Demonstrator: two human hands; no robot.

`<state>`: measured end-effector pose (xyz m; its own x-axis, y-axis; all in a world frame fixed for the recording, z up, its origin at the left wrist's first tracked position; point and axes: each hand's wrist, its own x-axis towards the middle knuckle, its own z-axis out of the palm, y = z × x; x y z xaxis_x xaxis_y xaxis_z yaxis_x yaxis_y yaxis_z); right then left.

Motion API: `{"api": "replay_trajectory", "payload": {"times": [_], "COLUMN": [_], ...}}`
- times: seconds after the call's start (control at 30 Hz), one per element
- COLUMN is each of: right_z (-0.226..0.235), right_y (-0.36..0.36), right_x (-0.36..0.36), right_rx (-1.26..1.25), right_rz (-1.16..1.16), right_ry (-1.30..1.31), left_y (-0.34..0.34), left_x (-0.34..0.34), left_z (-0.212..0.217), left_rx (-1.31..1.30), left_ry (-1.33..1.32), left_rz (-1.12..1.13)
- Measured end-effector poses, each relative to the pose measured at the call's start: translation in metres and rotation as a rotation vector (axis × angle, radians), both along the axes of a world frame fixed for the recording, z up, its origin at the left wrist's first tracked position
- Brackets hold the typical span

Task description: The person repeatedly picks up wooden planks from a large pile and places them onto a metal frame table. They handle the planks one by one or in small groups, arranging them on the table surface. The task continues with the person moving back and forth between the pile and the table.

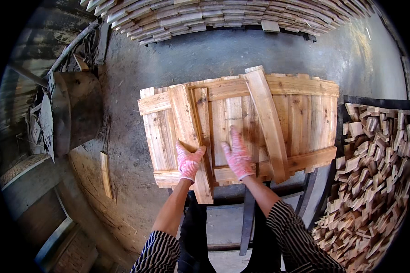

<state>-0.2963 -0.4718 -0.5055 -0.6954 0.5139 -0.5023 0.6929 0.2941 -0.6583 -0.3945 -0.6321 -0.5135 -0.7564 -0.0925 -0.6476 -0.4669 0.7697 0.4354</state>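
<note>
A panel of pale wooden slats (300, 120), joined by crosswise battens, lies in front of me. Across its left part a loose, thick wooden board (184, 111) slants over the front edge. My left hand (190, 161), in a pink-and-white knit glove, spans this board with thumb and fingers at its two sides. My right hand (238, 157), gloved alike, is over the slats near the front batten (305, 160), its fingers apart and holding nothing. Right of it, a second loose board (268, 125) lies slanted from the back edge to the front.
Stacked planks (191, 20) fill the far side. A heap of short wood offcuts (369, 182) lies at the right in a dark-framed bin. At left stands a rusty metal drum (79, 109), with a wood strip (106, 175) on the floor. Dark metal legs (248, 218) show below the panel.
</note>
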Motion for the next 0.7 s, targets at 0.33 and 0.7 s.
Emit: {"api": "replay_trajectory", "payload": {"times": [0.33, 0.7], "right_z": [-0.011, -0.067], "right_y": [-0.09, -0.024], "right_x": [-0.041, 0.016], "right_rx": [0.015, -0.136], "right_rz": [-0.009, -0.123], "right_ry": [-0.248, -0.024], "left_y": [-0.15, -0.164], "left_x": [-0.076, -0.081], "left_z": [-0.042, -0.054], "left_rx": [0.049, 0.326], "left_ry": [0.12, 0.127], "left_rz": [-0.12, -0.135]}}
